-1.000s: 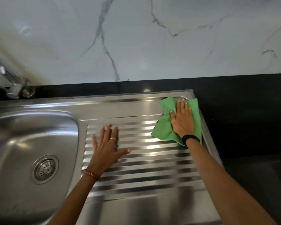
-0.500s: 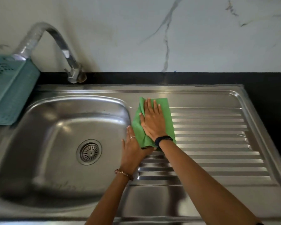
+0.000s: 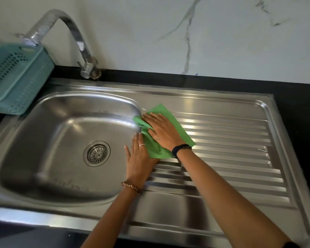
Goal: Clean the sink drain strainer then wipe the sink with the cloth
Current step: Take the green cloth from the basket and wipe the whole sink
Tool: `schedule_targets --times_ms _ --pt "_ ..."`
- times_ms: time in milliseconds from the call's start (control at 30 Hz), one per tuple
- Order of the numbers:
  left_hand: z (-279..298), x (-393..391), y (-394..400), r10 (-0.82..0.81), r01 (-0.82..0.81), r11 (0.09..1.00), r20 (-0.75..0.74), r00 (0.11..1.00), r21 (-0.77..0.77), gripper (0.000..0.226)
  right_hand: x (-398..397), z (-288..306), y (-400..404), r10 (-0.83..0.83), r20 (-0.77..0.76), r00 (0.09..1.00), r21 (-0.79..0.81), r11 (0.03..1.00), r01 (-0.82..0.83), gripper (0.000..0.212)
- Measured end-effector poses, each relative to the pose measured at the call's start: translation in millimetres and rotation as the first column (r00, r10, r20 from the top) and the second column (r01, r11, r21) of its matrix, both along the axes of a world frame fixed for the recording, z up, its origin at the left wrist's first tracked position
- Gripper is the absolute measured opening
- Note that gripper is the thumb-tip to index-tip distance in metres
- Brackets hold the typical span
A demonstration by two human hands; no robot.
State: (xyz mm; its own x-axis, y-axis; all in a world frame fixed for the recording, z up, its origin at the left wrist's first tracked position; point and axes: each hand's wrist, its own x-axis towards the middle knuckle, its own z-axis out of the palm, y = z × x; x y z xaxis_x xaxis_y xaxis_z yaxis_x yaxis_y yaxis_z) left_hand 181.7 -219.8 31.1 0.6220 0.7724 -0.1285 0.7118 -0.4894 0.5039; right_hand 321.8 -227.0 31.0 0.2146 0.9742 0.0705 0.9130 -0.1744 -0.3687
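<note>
Right hand (image 3: 162,130) flat on the green cloth (image 3: 175,126), fingers straight, pressing it down at the middle of the frame, on the sink (image 3: 222,102) rim beside the bowl. Left hand (image 3: 138,158) flat too, fingers relaxed, touching the cloth's edge. Drain strainer (image 3: 96,153) sitting in the bowl, left of centre.

White veined marble wall (image 3: 222,42) above black countertop (image 3: 297,108).

Partly hidden under the right hand (image 3: 162,131): green cloth (image 3: 155,149). Cut off at left edge: teal basket (image 3: 16,77).
</note>
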Motion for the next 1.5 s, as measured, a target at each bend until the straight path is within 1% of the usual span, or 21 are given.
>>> schedule_targets --times_ms 100,167,233,300,367,433,500,600,733,833,967,1100,1200,1267,1333,1400,1433,1500 --pt "11.1 14.3 -18.9 -0.07 0.07 0.994 -0.007 0.998 0.086 0.104 15.2 -1.0 -27.0 -0.12 -0.109 0.987 0.068 0.989 0.128 0.048" --pt "17.3 32.8 -39.9 -0.147 0.148 0.985 -0.019 0.989 0.092 0.106 36.1 -2.4 -55.2 -0.192 -0.133 0.972 0.084 0.975 0.204 0.047" --pt "20.5 55.1 -62.6 -0.221 0.221 0.975 -0.011 0.975 0.021 0.105 62.0 -1.8 -88.0 -0.273 -0.133 0.953 0.089 0.954 0.286 0.046" --pt "19.4 77.8 -86.9 -0.322 0.32 0.946 -0.03 0.946 -0.047 0.101 90.7 -1.4 -125.5 -0.358 -0.134 0.924 0.089 0.924 0.371 0.045" --pt "14.5 94.7 -106.0 -0.417 0.41 0.908 -0.097 0.904 -0.089 0.095 118.5 -1.4 -161.6 -0.43 -0.14 0.892 0.077 0.894 0.442 0.044" --pt "8.2 104.5 -117.8 -0.463 0.45 0.886 -0.166 0.871 -0.111 0.091 144.8 -0.6 -196.7 -0.503 -0.133 0.854 0.061 0.856 0.513 0.045" --pt "2.9 106.8 -119.9 -0.46 0.448 0.888 -0.204 0.864 -0.103 0.091 162.6 2.0 -220.4 -0.573 -0.141 0.807 0.039 0.812 0.583 0.045" --pt "-2.6 104.8 -117.2 -0.435 0.426 0.9 -0.204 0.877 -0.086 0.09 161.4 4.3 -230.2 -0.609 -0.103 0.787 -0.022 0.792 0.61 0.048" --pt "-5.8 104.3 -117.1 -0.413 0.41 0.91 -0.2 0.889 -0.055 0.089 118.8 1.6 -251.4 -0.684 -0.043 0.728 -0.035 0.729 0.683 0.053" --pt "-6.8 104.8 -116.0 -0.411 0.411 0.91 -0.218 0.885 -0.047 0.088 89.5 -2.7 -271.7 -0.711 -0.019 0.703 -0.033 0.704 0.71 0.055" --pt "-7.3 105.0 -114.7 -0.406 0.406 0.913 -0.224 0.886 -0.045 0.087 97.7 -4.8 -265.0 -0.706 0.025 0.708 -0.032 0.707 0.706 0.056" --pt "-7.3 103.7 -115.1 -0.408 0.407 0.912 -0.212 0.888 -0.049 0.09 131.3 -1.4 -240.8 -0.697 0.013 0.717 -0.028 0.716 0.697 0.055" --pt "-2.9 100.8 -113.3 -0.444 0.438 0.896 -0.189 0.876 -0.075 0.092 141.9 0.6 -227.4 -0.718 0.017 0.696 0.0 0.696 0.718 0.052" --pt "-0.2 92.0 -105.1 -0.445 0.44 0.895 -0.136 0.885 -0.07 0.096 139.9 -0.3 -224.2 -0.741 -0.011 0.671 0.009 0.671 0.741 0.05" --pt "1.0 74.0 -89.4 -0.41 0.408 0.912 -0.085 0.908 -0.045 0.101 136.1 -1.0 -220.5 -0.758 -0.022 0.652 0.012 0.652 0.758 0.051" --pt "0.8 47.2 -69.8 -0.359 0.359 0.933 -0.078 0.93 -0.012 0.104 128.5 0.1 -213.1 -0.759 0.007 0.652 0.001 0.652 0.759 0.052" --pt "0.7 32.1 -59.5 -0.327 0.327 0.945 -0.076 0.942 -0.001 0.108 120.9 0.7 -205.8 -0.746 0.014 0.665 -0.002 0.665 0.747 0.053" --pt "1.6 5.0 -38.8 -0.246 0.245 0.969 -0.086 0.966 -0.015 0.118 96.7 0.5 -180.8 -0.693 -0.004 0.721 -0.005 0.721 0.693 0.053"
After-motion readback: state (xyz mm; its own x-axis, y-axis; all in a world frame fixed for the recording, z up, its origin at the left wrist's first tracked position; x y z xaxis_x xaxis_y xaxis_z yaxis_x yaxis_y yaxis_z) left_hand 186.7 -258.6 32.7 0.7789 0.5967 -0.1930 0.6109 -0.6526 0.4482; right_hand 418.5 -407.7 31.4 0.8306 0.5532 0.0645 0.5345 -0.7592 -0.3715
